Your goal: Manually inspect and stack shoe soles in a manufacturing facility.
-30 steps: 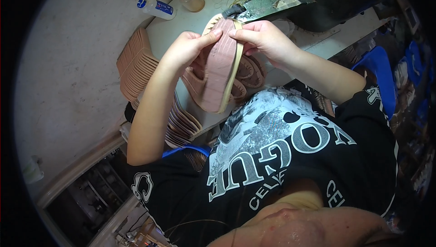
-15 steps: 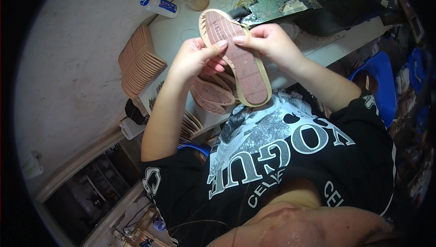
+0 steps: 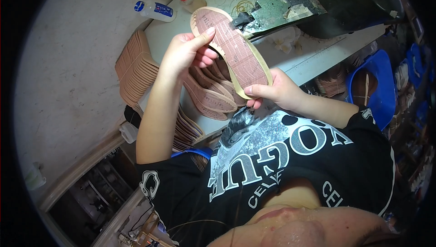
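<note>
Between my two hands is a shoe insole (image 3: 231,47) with a pinkish-brown underside, a pale folded rim and notched pleats round its toe. My left hand (image 3: 188,51) grips its upper left side, thumb on the face, other fingers partly behind it. At the lower end, my right hand (image 3: 274,88) pinches the heel between thumb and fingers. Several similar insoles (image 3: 209,97) lie overlapping on the table below the held one, partly hidden by it and by my left hand.
A bundled stack of brown insoles (image 3: 136,67) leans by the wall. Behind stand a white bottle (image 3: 156,11) with a blue label and a red-tipped squeeze bottle (image 3: 193,2). A green metal machine plate (image 3: 286,8) sits beyond my hands. A blue chair (image 3: 374,88) is at right.
My right hand has slid from the insole's upper right edge down to its heel. The insole has tilted slightly, and my left hand still holds the upper part.
</note>
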The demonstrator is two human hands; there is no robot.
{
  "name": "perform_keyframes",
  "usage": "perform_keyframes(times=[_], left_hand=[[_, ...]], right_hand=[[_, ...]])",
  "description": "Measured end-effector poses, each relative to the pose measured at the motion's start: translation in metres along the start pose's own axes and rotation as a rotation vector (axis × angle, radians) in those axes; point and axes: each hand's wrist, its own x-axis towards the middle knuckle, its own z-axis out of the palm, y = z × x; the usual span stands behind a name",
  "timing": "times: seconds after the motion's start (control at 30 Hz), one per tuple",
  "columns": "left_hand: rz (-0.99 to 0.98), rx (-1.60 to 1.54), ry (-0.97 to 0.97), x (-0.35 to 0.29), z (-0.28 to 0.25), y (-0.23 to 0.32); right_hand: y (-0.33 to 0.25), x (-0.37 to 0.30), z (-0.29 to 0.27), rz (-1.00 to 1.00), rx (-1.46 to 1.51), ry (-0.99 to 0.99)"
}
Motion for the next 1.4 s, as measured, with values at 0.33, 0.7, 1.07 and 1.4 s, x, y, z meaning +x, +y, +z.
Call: perform_keyframes(times=[0.33,0.7,1.07,1.4], left_hand=[[0.602,0.899,0.179,0.063,-0.043,0.040],[0.499,0.758,-0.611,0.036,-0.008,0.062],[0.256,0.447,-0.341,-0.001,0.005,0.023],[0.233,0.292,-0.226,0.004,0.008,-0.003]], right_hand=[[-0.023,0.028,0.020,-0.116,0.144,0.175],[-0.032,0.017,0.020,-0.113,0.153,0.244],[-0.032,0.028,-0.003,-0.129,0.103,0.210],[-0.042,0.051,-0.011,-0.105,-0.038,0.178]])
